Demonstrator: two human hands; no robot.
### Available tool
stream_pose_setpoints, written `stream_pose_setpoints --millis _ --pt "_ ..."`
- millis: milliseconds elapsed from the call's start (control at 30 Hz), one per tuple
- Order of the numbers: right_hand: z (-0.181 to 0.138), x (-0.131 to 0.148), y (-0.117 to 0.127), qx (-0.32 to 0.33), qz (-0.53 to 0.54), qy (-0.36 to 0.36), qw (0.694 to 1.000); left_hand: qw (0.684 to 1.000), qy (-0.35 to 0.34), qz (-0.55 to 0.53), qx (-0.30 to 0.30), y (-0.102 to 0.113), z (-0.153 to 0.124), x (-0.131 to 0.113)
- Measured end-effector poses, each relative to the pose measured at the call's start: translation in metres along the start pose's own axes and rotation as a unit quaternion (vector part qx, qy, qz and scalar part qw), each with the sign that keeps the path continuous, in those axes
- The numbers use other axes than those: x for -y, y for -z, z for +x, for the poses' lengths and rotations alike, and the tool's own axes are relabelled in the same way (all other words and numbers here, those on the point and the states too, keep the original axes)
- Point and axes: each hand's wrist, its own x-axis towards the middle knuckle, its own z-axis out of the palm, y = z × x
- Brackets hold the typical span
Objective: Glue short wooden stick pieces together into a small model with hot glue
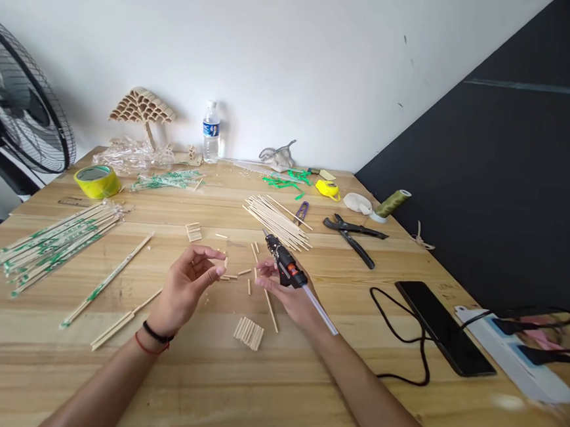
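My left hand (pixel 187 288) pinches a short piece of wooden stick (pixel 226 262) between thumb and fingers, held upright. Over my right hand (pixel 291 296) lies a black hot glue gun (pixel 284 258), its nozzle pointing up and left and a clear glue stick (pixel 321 310) jutting from its back; my grip on its handle is partly hidden. Under and between my hands are several short stick pieces (pixel 244 272) and a longer thin stick (pixel 271 308). Nearer me sits a small panel of short sticks side by side (pixel 248 333). A similar panel (pixel 193 232) is farther off.
Loose sticks (pixel 279 219) are piled ahead, with pliers (pixel 355 235) to their right. Wrapped sticks (pixel 60 242) and yellow tape (pixel 97 181) occupy the left. A water bottle (pixel 211 135) stands near the wall. At right are a phone (pixel 444 326), cable and power strip (pixel 515 356).
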Motion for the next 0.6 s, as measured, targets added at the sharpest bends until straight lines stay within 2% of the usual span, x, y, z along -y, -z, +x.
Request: stream_pose_setpoints --millis 133,400,600 --pt "-0.012 0.013 -0.002 -0.001 0.07 -0.018 0.997 0.995 -0.035 0.079 0.05 -0.011 -0.016 0.0" --pt "-0.024 0.028 -0.006 0.027 0.189 -0.044 0.981 0.98 -0.097 0.158 0.07 -0.019 -0.029 0.006" --pt "-0.028 0.029 -0.008 0.027 0.191 -0.014 0.981 0.979 -0.098 0.159 0.081 -0.021 -0.033 0.005"
